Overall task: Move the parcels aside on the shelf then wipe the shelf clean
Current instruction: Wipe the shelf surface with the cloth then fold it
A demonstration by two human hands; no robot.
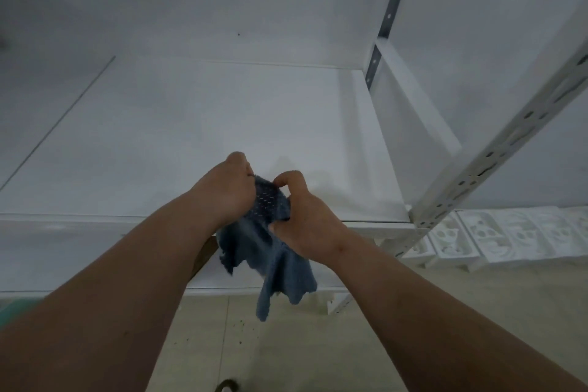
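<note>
Both the left hand [227, 192] and right hand [305, 226] grip the bunched blue cloth [270, 251] at frame centre; its dangling tail could snag the shelf [191, 137] edge.

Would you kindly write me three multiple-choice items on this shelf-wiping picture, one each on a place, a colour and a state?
1. Where is the cloth?
A. Flat on the shelf
B. Held in front of the shelf's front edge
C. On the floor

2. What colour is the cloth?
A. Blue
B. Yellow
C. Red

3. How do the hands hold it?
A. Both grip it
B. Only the left
C. Neither

Key: 1 B, it hangs from the hands before the white shelf. 2 A, the fabric is blue. 3 A, the left hand and the right hand both curl their fingers round its bunched top.
</note>
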